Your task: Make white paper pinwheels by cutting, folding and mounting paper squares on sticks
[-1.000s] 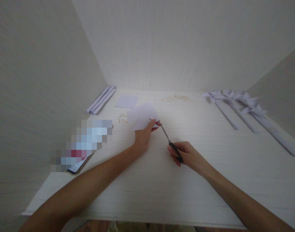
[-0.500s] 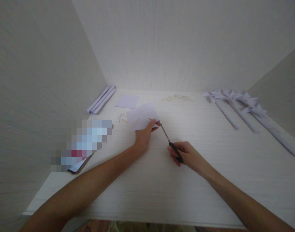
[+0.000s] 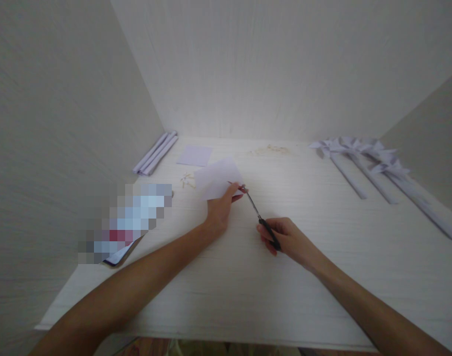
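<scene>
My left hand [image 3: 221, 207] pinches the near right corner of a white paper sheet [image 3: 215, 179], held just over the table. My right hand [image 3: 280, 235] grips the black handles of a pair of scissors [image 3: 254, 205]. The metal blades point up and left, and their tips reach the paper's corner beside my left fingertips. Whether the blades have cut into the sheet is too small to tell. Behind the held paper lies another square sheet of paper [image 3: 195, 155], flat on the table.
Paper tubes [image 3: 156, 152] lie together at the back left. Several paper pinwheels on paper sticks [image 3: 374, 170] rest along the right. Small pale sticks [image 3: 188, 180] sit left of the sheet, with more bits [image 3: 276, 149] at the back. A partly blurred phone [image 3: 124, 249] lies at the left.
The far edge of the held paper has dipped very slightly. Both hands and the scissors stay almost where they were.
</scene>
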`<state>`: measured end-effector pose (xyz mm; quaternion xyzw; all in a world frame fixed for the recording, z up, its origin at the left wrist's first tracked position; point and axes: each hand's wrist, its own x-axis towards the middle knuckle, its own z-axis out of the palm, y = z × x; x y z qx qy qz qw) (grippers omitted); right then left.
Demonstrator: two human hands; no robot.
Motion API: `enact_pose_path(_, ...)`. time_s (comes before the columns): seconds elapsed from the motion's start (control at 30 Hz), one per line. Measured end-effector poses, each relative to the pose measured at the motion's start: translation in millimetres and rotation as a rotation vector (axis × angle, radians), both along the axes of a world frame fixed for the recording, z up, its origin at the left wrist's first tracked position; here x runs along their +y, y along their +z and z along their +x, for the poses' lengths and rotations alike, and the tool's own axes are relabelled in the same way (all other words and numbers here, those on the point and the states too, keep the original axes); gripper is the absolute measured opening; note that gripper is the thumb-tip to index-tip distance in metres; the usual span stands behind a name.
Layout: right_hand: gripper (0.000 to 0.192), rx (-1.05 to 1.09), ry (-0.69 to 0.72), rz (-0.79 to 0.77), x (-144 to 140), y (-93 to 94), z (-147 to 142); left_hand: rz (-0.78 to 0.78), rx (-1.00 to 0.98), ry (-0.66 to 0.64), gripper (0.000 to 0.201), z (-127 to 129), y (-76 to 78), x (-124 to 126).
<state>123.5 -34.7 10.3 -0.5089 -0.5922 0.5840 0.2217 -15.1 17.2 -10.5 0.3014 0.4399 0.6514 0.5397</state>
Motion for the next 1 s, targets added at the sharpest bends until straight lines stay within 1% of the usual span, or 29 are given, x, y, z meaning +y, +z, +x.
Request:
enact_pose_path(0.4,0.040,-0.006,-0.010,-0.007,-1.7,2.1,0.3,-0.020,-0.006,0.006,0.010,0.2,1.6,-0.2)
enact_pose_path(0.57,0.040,0.003,-0.019,-0.012,-1.8,0.5,-1.1,0.005,0.002,-0.003,0.009,0.2,1.0,0.5)
enact_pose_path(0.7,0.039,0.003,-0.013,0.002,-0.4,-0.9,-0.4,-0.007,-0.015,0.002,0.009,0.4,1.1,0.2)
enact_pose_path(0.93,0.038,-0.050,0.038,0.015,0.5,-1.0,5.3,-0.006,-0.047,-0.028,0.010,-2.4,2.7,0.5)
enact_pose_path(1.0,0.035,-0.020,0.008,0.021,0.0,-1.4,4.9,-0.008,-0.050,-0.048,0.010,-3.2,3.5,0.4)
